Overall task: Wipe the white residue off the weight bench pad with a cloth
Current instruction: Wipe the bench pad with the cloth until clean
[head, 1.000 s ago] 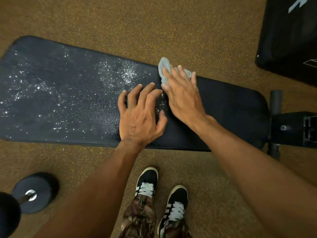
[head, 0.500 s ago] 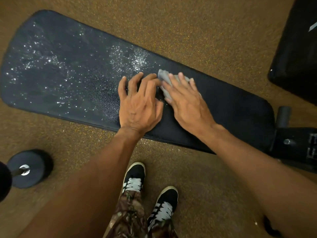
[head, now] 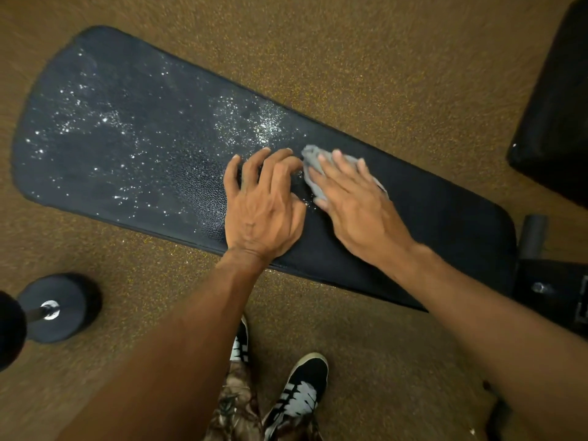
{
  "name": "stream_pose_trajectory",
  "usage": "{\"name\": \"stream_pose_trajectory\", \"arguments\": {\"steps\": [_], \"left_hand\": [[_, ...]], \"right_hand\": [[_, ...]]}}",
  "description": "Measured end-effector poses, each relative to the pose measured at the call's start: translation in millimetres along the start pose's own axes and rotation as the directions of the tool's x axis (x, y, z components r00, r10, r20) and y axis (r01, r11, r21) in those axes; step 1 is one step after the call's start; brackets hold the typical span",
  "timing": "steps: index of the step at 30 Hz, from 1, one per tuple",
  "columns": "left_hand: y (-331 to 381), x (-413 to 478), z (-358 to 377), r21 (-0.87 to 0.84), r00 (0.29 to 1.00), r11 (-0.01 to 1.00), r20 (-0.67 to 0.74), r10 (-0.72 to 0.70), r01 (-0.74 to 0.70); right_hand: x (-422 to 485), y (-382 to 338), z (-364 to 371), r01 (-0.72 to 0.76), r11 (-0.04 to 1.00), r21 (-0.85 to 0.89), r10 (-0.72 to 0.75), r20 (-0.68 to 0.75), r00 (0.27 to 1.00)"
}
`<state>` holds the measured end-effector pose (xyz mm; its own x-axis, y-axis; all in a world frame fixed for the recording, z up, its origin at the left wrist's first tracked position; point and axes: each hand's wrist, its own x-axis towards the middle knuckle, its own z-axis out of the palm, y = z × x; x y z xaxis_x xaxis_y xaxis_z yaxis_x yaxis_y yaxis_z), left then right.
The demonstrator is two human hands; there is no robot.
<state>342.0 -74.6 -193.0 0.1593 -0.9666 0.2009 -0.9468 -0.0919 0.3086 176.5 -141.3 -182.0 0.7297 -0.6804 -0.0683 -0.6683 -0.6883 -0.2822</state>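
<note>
My right grip (head: 359,206) lies flat, fingers straight, pressing the grey cloth (head: 311,158) onto the bench's padded surface (head: 445,230). My left grip (head: 261,211) rests beside it, fingers spread, holding nothing. White residue (head: 264,125) speckles the surface to its left.

Under the right hand (head: 359,205), the cloth (head: 313,159) is soft, matt grey fabric. The bench pad (head: 152,186) left of the left hand (head: 261,211) looks like black pebbled vinyl with a faint sheen, dusted with powdery white residue (head: 105,120). The floor (head: 350,58) beyond both hands is rough and speckled.
</note>
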Motion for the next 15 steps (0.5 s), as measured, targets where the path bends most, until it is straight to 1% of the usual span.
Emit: {"name": "stream_pose_trajectory", "arguments": {"steps": [1, 2, 5, 6, 7, 9, 11, 13, 15], "left_hand": [[0, 0, 0, 0.004, 1.0, 1.0, 0.009, 0.003, -0.003], [0, 0, 0, 0.007, 1.0, 1.0, 0.017, 0.003, -0.003], [0, 1, 1, 0.011, 0.999, 1.0, 0.024, -0.024, 0.024], [0, 1, 1, 0.013, 0.999, 0.999, 0.02, -0.035, 0.034], [0, 0, 1, 0.013, 0.999, 0.999, 0.015, -0.04, 0.04], [-1, 0, 2, 0.01, 0.999, 0.999, 0.005, -0.031, 0.031], [-2, 0, 3, -0.018, 1.0, 1.0, -0.003, -0.01, 0.01], [-3, 0, 3, -0.064, 1.0, 0.998, -0.009, -0.001, 0.0], [-5, 0, 2, -0.11, 1.0, 0.994, -0.015, -0.005, 0.004]], "right_hand": [[-6, 6, -6, 0.02, 1.0, 0.003, -0.02, 0.024, 1.0], [-7, 12, -11, 0.001, 1.0, 0.013, -0.001, 0.033, 0.999], [16, 21, -19, -0.219, 0.974, 0.061, 0.22, -0.023, 0.975], [29, 18, -18, -0.268, 0.962, 0.06, 0.27, -0.04, 0.962], [40, 11, -15, -0.282, 0.958, 0.05, 0.284, -0.041, 0.958], [52, -8, -6, -0.256, 0.965, 0.049, 0.258, -0.04, 0.965], [40, -18, 2, -0.19, 0.981, 0.037, 0.191, -0.047, 0.98], [14, -18, 3, -0.092, 0.995, -0.037, 0.092, -0.001, 0.996], [-7, -8, -2, -0.024, 0.994, -0.106, 0.031, 0.063, 0.998]]}}
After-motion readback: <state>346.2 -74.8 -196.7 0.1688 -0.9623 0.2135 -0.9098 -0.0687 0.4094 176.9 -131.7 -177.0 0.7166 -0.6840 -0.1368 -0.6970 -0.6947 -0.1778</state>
